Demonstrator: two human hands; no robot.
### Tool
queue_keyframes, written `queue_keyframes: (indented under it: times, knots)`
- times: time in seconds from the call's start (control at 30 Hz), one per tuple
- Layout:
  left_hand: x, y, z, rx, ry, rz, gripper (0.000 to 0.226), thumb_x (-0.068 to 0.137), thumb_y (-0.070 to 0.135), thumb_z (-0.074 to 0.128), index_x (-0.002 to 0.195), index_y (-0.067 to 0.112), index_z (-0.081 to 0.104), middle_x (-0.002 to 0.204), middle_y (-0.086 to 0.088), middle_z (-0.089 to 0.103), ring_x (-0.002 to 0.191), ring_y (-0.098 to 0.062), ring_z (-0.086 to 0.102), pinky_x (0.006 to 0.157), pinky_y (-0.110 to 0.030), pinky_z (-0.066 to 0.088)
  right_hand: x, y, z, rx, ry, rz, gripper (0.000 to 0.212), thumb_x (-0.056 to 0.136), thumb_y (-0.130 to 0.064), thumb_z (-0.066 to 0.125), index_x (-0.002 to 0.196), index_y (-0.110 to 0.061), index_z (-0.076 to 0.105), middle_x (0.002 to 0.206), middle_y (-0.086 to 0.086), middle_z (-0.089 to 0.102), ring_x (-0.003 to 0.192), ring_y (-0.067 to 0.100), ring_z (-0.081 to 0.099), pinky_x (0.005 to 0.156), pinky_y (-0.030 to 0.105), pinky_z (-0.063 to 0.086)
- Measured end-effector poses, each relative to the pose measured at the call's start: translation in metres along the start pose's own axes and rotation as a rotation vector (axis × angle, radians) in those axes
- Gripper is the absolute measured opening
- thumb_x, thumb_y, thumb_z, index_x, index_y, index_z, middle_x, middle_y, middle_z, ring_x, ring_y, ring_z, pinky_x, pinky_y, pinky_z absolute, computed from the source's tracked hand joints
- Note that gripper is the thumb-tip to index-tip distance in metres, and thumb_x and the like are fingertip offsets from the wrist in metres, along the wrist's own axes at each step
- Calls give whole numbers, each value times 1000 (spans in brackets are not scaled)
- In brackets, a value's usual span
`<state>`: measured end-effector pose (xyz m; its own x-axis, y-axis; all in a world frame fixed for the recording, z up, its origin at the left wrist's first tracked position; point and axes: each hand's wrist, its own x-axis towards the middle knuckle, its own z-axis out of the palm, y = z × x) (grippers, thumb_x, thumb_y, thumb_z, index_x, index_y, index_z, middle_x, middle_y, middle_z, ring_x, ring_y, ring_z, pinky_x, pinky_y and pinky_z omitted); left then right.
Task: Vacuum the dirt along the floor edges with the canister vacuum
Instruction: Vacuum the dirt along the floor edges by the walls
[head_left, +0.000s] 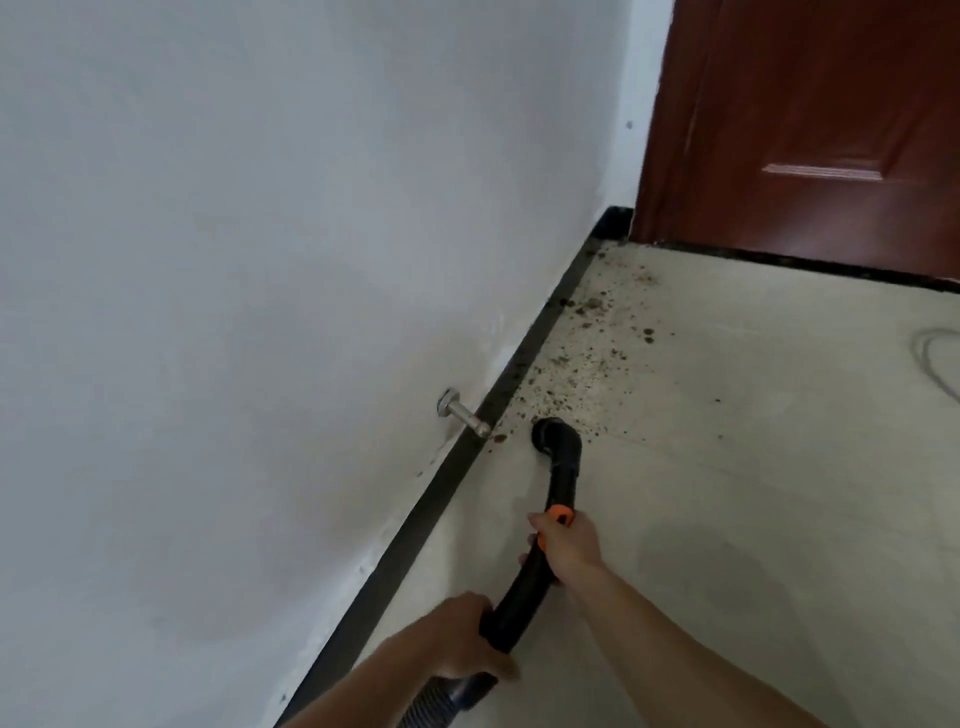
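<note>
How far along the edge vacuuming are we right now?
Done: the floor strip along the baseboard nearest the camera looks clean. In hand: both hands, left and right, grip the vacuum tube, its nozzle near the door stopper. Left: the scattered dirt from there to the door corner.

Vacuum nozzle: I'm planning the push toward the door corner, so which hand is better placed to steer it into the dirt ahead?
Probably the right hand: its grip is farther forward on the tube, nearer the nozzle and dirt. The left hand holds farther back, near the hose.
</note>
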<state>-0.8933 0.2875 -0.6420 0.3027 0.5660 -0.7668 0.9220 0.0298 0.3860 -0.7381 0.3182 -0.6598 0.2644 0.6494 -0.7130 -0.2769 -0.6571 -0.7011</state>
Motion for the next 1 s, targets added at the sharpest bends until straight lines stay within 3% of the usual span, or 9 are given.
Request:
queue_keyframes:
  times: [0.1, 0.2, 0.3, 0.37, 0.47, 0.57, 0.63, 0.77, 1.0]
  knots:
    - [-15, 11, 2, -131, -85, 29, 45, 73, 31, 77, 110, 25, 51, 109, 6, 57, 102, -16, 57, 93, -27, 45, 3, -15, -16, 30, 29, -37, 31, 92, -14, 66, 118, -2, 53, 84, 18, 64, 59, 30, 62, 56, 37, 57]
    - [-48, 21, 3, -326, -25, 5, 48, 76, 22, 76, 118, 18, 52, 105, 3, 61, 92, -11, 60, 84, -24, 51, -3, -22, -17, 186, 44, -8, 31, 92, -17, 68, 116, -3, 55, 86, 18, 67, 60, 29, 64, 51, 31, 55]
    - [-74, 26, -2, -431, -16, -29, 46, 80, 18, 73, 120, 15, 50, 96, 2, 60, 80, -8, 59, 74, -19, 53, -21, -17, -6, 428, -110, 109, 29, 92, -23, 70, 111, -4, 57, 88, 20, 68, 64, 28, 67, 54, 32, 58]
    - [-87, 28, -11, -408, -1, -67, 49, 80, 22, 74, 122, 16, 49, 102, -1, 61, 86, -11, 60, 79, -24, 55, -26, -13, 0, 499, -178, 174, 27, 91, -23, 70, 107, -6, 58, 83, 17, 67, 63, 26, 65, 56, 34, 57]
    - [-97, 30, -15, -373, 37, -115, 55, 74, 29, 79, 120, 19, 51, 110, -2, 63, 97, -15, 63, 87, -30, 54, -28, -15, 4, 453, -157, 176, 22, 90, -22, 68, 101, -5, 59, 69, 12, 62, 54, 23, 58, 55, 33, 52]
    - [-85, 39, 7, -341, 187, -173, 59, 65, 36, 81, 114, 21, 52, 110, 0, 62, 96, -14, 61, 88, -30, 52, -21, -22, -3, 360, -158, 122, 17, 92, -21, 64, 94, -6, 58, 66, 11, 58, 53, 23, 54, 56, 33, 50]
    - [-68, 49, 37, -283, 328, -205, 54, 64, 35, 78, 108, 21, 51, 106, 3, 60, 94, -13, 59, 83, -26, 50, -12, -27, -7, 287, -176, 83, 15, 92, -20, 62, 94, -5, 59, 67, 11, 56, 53, 22, 52, 53, 32, 48]
    - [-49, 56, 81, -425, 569, -294, 49, 61, 29, 75, 103, 19, 50, 97, 4, 60, 85, -13, 58, 72, -27, 50, -6, -22, 0, 150, -246, 48, 23, 91, -22, 65, 105, -4, 60, 73, 13, 57, 50, 21, 53, 45, 27, 48]
    - [-47, 47, 72, -343, 574, -263, 46, 62, 26, 75, 101, 22, 52, 96, 2, 62, 84, -14, 61, 75, -29, 54, -7, -18, -5, 216, -210, 19, 14, 92, -19, 64, 95, -7, 58, 66, 8, 55, 48, 18, 50, 49, 27, 47]
